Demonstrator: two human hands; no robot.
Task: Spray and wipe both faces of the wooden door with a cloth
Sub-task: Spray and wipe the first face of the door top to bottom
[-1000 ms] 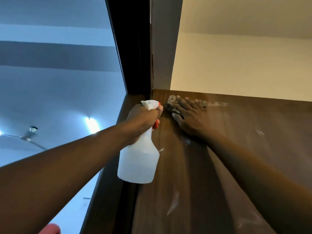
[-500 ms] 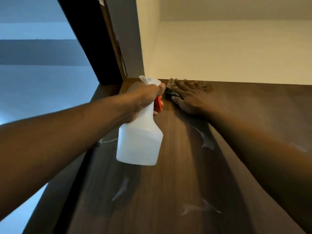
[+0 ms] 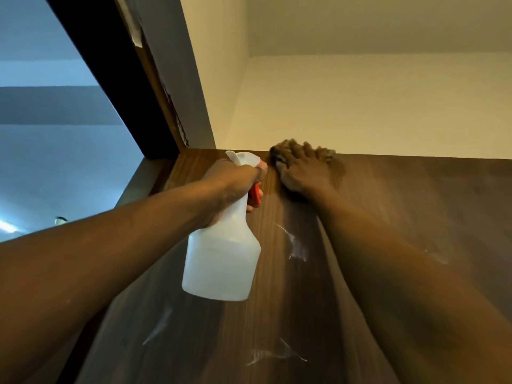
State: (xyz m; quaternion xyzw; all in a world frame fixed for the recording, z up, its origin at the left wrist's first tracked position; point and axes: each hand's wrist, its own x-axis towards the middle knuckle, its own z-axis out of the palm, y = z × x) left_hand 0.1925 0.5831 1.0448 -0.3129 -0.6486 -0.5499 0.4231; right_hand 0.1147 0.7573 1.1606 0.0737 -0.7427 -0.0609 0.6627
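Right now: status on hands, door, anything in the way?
Left hand grips spray bottle. Right hand flat on cloth, top edge of door. White streaks lower down. No obstruction seen.

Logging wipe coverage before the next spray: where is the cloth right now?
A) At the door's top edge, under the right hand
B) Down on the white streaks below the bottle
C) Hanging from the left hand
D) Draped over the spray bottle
A: the right hand presses the cloth flat against the door at its top edge, while the left hand grips the spray bottle.
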